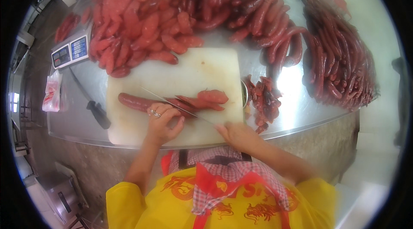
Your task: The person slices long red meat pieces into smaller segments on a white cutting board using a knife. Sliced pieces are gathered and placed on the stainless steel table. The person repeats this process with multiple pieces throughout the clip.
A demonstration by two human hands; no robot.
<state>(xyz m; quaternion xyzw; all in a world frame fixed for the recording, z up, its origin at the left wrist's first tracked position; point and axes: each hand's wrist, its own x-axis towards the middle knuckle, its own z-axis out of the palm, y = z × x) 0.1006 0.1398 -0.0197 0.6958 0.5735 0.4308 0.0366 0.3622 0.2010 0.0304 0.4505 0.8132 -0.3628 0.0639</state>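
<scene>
A dark red sausage (134,102) lies crosswise on the white cutting board (215,67), its right end parted into slanting slices (213,96). The left hand (164,123), ring on one finger, rests bent fingers on its near side; whether the thumb closes in a pinch, I cannot tell. The right hand (240,135) is wrapped around the knife's (201,118) handle end, the blade slanting across the sausage just beside those fingers. The sausage looks fairly light, firm but yielding, its glossy skin probably slippery; the best hold is likely its uncut left length, fingertips curled back from the edge
</scene>
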